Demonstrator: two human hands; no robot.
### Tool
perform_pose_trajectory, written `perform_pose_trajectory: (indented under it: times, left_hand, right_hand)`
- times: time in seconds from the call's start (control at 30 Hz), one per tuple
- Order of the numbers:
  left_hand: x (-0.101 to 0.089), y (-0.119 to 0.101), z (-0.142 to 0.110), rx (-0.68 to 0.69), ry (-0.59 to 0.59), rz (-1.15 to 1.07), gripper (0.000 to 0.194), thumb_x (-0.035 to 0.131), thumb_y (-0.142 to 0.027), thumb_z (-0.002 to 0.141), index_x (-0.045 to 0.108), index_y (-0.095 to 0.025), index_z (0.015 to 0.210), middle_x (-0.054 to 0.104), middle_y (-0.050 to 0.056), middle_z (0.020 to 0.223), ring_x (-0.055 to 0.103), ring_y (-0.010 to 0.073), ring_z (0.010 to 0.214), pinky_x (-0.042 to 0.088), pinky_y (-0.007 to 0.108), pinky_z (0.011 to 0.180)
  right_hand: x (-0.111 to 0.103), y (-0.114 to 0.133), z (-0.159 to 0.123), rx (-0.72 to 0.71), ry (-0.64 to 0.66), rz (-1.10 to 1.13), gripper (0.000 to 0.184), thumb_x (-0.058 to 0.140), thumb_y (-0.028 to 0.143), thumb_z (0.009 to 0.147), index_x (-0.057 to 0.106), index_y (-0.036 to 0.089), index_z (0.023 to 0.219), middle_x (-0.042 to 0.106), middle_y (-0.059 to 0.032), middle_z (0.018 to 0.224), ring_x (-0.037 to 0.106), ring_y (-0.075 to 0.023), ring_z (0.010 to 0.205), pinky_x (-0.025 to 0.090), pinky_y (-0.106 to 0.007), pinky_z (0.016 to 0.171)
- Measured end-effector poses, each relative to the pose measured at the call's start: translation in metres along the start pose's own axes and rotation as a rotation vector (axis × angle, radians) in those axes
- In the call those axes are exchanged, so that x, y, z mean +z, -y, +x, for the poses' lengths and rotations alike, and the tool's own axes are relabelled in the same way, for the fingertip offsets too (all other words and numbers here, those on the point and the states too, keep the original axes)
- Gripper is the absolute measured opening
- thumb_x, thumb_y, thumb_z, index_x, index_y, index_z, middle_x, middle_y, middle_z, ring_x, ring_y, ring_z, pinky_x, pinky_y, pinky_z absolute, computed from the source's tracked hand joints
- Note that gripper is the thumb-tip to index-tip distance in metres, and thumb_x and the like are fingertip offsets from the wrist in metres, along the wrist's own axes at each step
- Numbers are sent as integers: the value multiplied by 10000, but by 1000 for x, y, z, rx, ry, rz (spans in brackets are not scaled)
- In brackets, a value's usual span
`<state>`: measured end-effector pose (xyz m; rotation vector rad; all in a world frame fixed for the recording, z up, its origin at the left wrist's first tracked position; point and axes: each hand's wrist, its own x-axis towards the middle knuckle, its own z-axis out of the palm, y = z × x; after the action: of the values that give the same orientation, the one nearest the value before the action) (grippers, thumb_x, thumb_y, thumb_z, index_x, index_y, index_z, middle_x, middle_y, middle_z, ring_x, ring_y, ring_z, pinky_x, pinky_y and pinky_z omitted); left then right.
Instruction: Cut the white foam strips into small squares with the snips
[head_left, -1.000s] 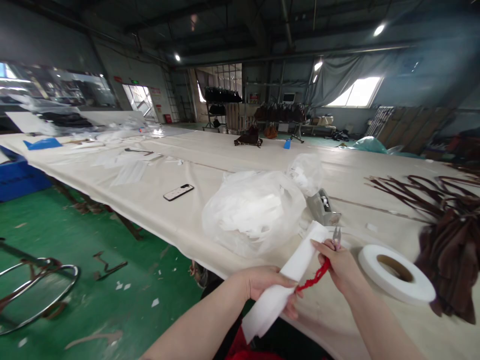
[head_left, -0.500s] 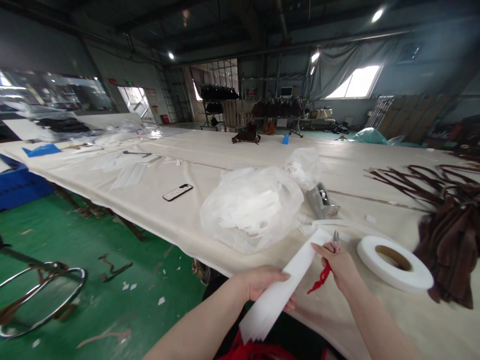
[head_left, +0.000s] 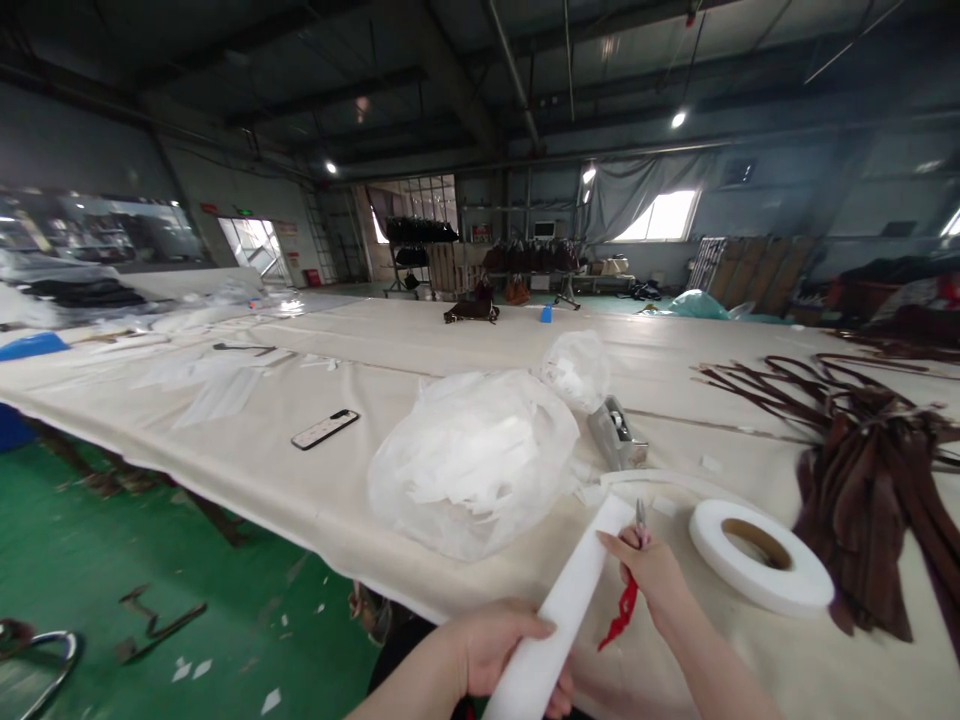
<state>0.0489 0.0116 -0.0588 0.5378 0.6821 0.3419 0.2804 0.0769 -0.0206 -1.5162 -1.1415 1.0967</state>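
White strip (head_left: pixel 564 625), pinched in left grip (head_left: pixel 501 645); right grip (head_left: pixel 646 568) clasping snips (head_left: pixel 640 516) at far end. Nearby: white roll (head_left: pixel 712 545), tape dispenser (head_left: pixel 609 440). Plastic bag (head_left: pixel 401 515): white pieces (head_left: pixel 474 465) inside.

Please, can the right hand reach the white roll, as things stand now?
Probably yes: the white roll lies beside the right hand, and nothing visible stands between them. But that hand holds a pointed tool and touches the white strip, so it may need freeing first.

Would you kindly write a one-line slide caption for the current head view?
Left hand holding white strip material, right hand at its far end with a pointed metal tool.
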Motion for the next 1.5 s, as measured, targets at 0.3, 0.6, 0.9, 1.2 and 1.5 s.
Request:
perform_pose_trajectory:
  times: [0.3, 0.6, 0.9, 1.2, 1.5]
  left_hand:
    - [-4, 8, -10, -25, -261, 59, 432, 699, -451, 718, 642, -52, 871, 641, 110, 674, 637, 214, 559, 538, 338, 550]
    - [-8, 15, -14, -92, -193, -86, 564, 641, -541, 770, 646, -5, 947, 683, 175, 819, 672, 221, 682, 541, 333, 703]
    - [-2, 12, -23, -86, -196, -64, 538, 658, -470, 756, 658, 31, 951, 687, 177, 863, 670, 216, 714, 526, 333, 730]
    - [1, 16, -21, -39, -299, 3, 530, 752, -489, 697, 630, -46, 961, 664, 114, 730, 675, 237, 655, 541, 369, 678]
    - [1, 10, -27, -29, -332, 22, 636, 791, -507, 664, 575, -46, 1045, 669, 129, 751, 675, 233, 624, 551, 361, 641]
  right_hand:
    - [-20, -20, -38, 149, 262, -166, 570, 320, 747, 809, 439, 229, 604, 618, -17, 576, 357, -83, 324, 227, -252, 362]
    - [13, -55, -95, 348, 460, -100, 653, 332, 855, 733, 452, 224, 614, 412, 58, 365, 253, -66, 285, 133, -218, 335]
    - [14, -58, -104, 402, 574, -114, 617, 357, 783, 793, 511, 200, 663, 361, 87, 338, 181, -43, 270, 107, -198, 317]
    - [22, -51, -107, 416, 586, -123, 623, 360, 801, 755, 495, 205, 633, 353, 82, 322, 208, -46, 259, 100, -199, 321]
    - [19, -48, -106, 424, 569, -99, 619, 392, 795, 760, 508, 196, 653, 335, 90, 328, 189, -40, 273, 81, -207, 336]
